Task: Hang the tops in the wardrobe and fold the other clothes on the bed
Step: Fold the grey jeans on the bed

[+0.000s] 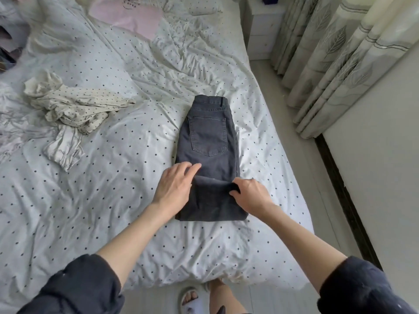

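Jeans (209, 141), one dark grey pair, lie half folded near the right edge of the bed (113, 173), back pocket up, with the lower part turned over toward the waistband. Two hands are on that fold: the left hand (175, 184) holds its left end, fingers over the top edge, while the right hand (250, 194) grips the right end with curled fingers. One crumpled cream dotted garment (72, 105) sits well apart to the left, one pink piece (133, 17) at the head of the bed.
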`<state>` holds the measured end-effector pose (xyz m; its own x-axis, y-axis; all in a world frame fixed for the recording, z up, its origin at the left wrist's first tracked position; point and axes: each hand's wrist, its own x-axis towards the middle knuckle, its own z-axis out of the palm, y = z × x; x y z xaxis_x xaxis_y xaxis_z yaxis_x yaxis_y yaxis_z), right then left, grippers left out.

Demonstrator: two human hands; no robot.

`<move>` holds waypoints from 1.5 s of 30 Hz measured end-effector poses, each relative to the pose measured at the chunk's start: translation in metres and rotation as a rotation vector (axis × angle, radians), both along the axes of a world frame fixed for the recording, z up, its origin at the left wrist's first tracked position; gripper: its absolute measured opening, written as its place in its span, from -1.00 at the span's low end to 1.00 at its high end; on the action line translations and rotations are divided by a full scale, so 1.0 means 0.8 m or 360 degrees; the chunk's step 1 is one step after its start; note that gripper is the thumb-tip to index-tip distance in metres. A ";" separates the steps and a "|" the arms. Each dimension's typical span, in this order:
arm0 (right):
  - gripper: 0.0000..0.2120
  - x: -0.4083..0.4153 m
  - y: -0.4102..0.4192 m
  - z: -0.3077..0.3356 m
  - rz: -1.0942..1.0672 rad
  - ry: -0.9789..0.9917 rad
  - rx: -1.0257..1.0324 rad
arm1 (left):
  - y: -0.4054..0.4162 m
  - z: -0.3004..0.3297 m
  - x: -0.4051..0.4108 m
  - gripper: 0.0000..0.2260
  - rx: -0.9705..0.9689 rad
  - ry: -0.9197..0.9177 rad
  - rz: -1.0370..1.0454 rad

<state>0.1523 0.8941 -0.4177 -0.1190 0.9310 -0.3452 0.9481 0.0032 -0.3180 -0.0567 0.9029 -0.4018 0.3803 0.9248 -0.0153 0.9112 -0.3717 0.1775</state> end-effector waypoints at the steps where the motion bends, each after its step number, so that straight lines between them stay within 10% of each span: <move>1: -0.79 0.003 0.022 -0.006 -0.0026 0.0010 -0.0032 | 0.007 -0.010 0.004 -0.45 0.0083 0.0020 0.0021; 10: -0.50 -0.023 0.064 -0.083 0.0258 0.0007 0.0437 | 0.029 -0.132 0.000 -0.43 -0.0618 0.0501 0.0064; 25: -0.25 -0.027 0.028 -0.167 0.0460 -0.0206 0.0139 | 0.008 -0.201 -0.004 -0.41 -0.0175 0.0298 -0.0091; 30: -0.04 -0.017 0.000 -0.169 0.0595 -0.0387 0.0131 | -0.008 -0.206 -0.011 -0.11 -0.0440 0.0696 -0.0265; 39: -0.27 -0.019 -0.008 -0.168 0.0533 -0.0440 0.0388 | 0.009 -0.188 0.000 -0.52 0.0117 0.0629 -0.0439; 45: -0.33 -0.017 -0.015 -0.124 0.0546 -0.0488 0.0266 | 0.009 -0.130 0.008 -0.83 -0.0045 0.0686 -0.0402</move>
<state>0.1383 0.8824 -0.5170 -0.3447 0.9016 -0.2615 0.9334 0.3589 0.0069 -0.0503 0.9103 -0.5058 0.5461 0.8014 -0.2439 0.7859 -0.5909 -0.1822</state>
